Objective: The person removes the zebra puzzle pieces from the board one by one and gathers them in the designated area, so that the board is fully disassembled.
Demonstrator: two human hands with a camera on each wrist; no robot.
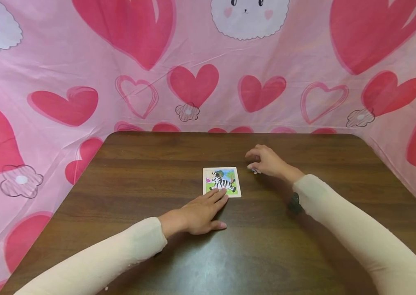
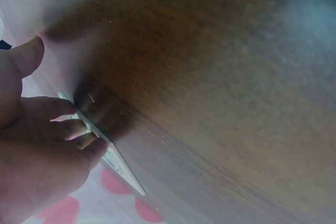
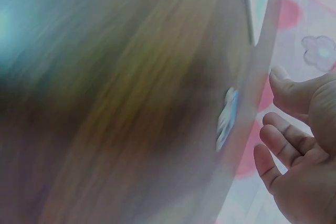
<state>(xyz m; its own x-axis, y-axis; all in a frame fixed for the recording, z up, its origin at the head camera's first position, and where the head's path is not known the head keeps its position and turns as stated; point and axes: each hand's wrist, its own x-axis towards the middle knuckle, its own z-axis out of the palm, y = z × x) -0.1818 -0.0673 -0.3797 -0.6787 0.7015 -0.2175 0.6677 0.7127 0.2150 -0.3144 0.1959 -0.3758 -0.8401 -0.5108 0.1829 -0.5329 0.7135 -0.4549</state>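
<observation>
A square zebra puzzle (image 1: 232,178) with a pale border lies flat near the middle of the table. My left hand (image 1: 201,213) rests with extended fingertips on its near edge, thumb spread out over the wood. In the left wrist view, the fingers (image 2: 95,149) touch the rim of the puzzle board (image 2: 126,169). To the right of the board, my right hand (image 1: 268,162) hovers over a small puzzle piece (image 1: 255,171), fingers loosely bent. The right wrist view has that piece (image 3: 227,121) lying on the table, apart from the hand (image 3: 302,140).
The brown wooden table (image 1: 148,164) has rounded far corners. A pink cloth (image 1: 226,119) printed with hearts hangs behind it and along both sides. A dark round object (image 1: 294,203) shows under the right cuff.
</observation>
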